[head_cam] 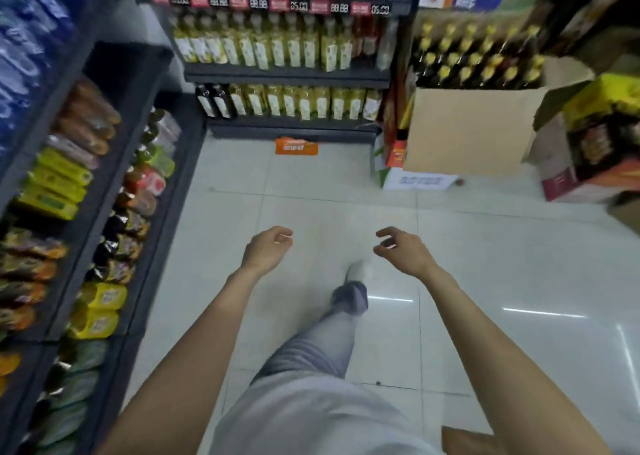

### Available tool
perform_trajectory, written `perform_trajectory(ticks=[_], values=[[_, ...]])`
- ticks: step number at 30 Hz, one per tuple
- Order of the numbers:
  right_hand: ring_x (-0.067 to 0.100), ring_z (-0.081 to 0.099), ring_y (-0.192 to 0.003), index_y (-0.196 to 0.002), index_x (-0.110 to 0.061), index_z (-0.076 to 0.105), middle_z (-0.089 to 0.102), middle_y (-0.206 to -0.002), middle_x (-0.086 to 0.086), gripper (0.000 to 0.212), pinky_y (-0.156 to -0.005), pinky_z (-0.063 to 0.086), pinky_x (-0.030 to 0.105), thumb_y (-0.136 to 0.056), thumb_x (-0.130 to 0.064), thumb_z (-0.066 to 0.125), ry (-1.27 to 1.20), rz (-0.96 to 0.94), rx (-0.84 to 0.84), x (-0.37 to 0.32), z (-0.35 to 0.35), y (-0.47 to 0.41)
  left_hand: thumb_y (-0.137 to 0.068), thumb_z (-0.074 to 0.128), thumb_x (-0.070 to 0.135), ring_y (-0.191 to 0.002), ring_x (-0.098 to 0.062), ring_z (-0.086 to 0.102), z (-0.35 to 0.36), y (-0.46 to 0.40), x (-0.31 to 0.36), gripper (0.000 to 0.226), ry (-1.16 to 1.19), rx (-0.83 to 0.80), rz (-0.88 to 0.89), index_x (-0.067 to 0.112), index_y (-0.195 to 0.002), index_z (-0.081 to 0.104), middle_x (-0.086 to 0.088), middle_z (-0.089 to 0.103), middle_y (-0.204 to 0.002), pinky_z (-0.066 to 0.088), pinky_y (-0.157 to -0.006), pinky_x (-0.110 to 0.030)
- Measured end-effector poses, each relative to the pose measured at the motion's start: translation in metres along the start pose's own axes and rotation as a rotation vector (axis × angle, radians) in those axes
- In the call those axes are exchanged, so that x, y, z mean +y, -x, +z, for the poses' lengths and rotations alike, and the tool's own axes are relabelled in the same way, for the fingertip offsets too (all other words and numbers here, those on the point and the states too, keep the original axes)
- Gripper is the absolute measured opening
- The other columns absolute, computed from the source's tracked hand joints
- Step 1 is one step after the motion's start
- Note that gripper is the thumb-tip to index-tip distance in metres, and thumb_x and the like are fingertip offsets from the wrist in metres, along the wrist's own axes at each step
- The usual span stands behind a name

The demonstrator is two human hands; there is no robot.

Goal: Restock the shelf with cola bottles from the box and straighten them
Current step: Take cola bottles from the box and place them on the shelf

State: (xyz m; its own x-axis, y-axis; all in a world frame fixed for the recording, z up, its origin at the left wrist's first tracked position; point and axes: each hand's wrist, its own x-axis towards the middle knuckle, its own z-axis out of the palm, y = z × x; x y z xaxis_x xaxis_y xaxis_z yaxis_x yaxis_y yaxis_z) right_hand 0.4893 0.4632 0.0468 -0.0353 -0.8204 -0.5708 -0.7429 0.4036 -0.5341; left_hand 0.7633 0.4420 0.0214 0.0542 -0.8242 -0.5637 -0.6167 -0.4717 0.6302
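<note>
Far left: side shelving (114,163) packed with snack packs and pouches, heavily blurred, no cola visible there; left hand (266,248) out front at waist level over bare floor tile (304,191), fingers loosely curled, holding nothing; centre: one leg forward mid-stride, arms raised for balance and reach, so read as walking toward stock, not yet handling any; back shelf (287,73) straight ahead carries rows of yellow-labelled bottles plus two dark bottles (214,101) at lower left, possibly cola, too blurred to confirm; right hand (398,248) mirrors the left, fingers slack and slightly spread, thumb apart, empty; right: open cardboard box (471,132) on the floor, flaps up, dark bottles with yellow caps (478,59) behind its far edge, looks like the source carton, well apart from both hands; task at approach stage, nothing picked or shelved in view; next needs a step right and a crouch to the box.
</note>
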Motion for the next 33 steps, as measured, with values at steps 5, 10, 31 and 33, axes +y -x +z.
perform_trajectory(ticks=[5,10,31,33], values=[[0.023,0.059,-0.106,-0.125,-0.020,0.055,0.063,-0.119,0.005,0.037,-0.085,0.044,0.029,-0.089,-0.030,0.059,0.061,0.055,-0.025,0.046,-0.111,-0.096,-0.093,0.054,0.024,-0.102,-0.023,0.061,0.060,-0.090,0.119,0.034,-0.183,-0.073,0.044,0.022,-0.127,0.055,0.002,0.067,-0.112,0.045,-0.083,-0.026],[0.020,0.060,-0.104,-0.125,-0.018,0.056,0.064,-0.117,0.003,0.036,-0.089,0.046,0.031,-0.090,-0.026,0.059,0.050,-0.037,0.086,0.074,-0.243,-0.173,-0.092,0.056,0.025,-0.099,-0.019,0.062,0.108,-0.161,0.256,0.027,-0.027,-0.017,0.085,0.026,-0.118,0.059,0.001,0.068,-0.106,0.049,-0.086,-0.031],[0.044,0.011,-0.139,-0.141,-0.032,0.034,0.011,-0.155,0.015,0.064,-0.113,0.015,0.052,-0.085,-0.053,0.057,1.008,-0.413,-0.078,0.243,-0.530,-0.484,-0.088,0.065,0.025,-0.110,-0.025,0.057,0.351,-0.380,0.546,0.051,-0.278,0.067,0.399,0.018,-0.135,0.047,-0.005,0.047,-0.134,0.048,-0.086,-0.034],[0.041,0.022,-0.133,-0.138,-0.032,0.037,0.018,-0.151,0.013,0.058,-0.108,0.029,0.048,-0.087,-0.053,0.054,1.021,-0.422,-0.137,0.248,-0.533,-0.500,-0.084,0.068,0.027,-0.125,-0.030,0.044,0.363,-0.396,0.551,0.060,-0.478,0.091,0.467,0.018,-0.138,0.044,-0.008,0.043,-0.139,0.039,-0.100,-0.037]])
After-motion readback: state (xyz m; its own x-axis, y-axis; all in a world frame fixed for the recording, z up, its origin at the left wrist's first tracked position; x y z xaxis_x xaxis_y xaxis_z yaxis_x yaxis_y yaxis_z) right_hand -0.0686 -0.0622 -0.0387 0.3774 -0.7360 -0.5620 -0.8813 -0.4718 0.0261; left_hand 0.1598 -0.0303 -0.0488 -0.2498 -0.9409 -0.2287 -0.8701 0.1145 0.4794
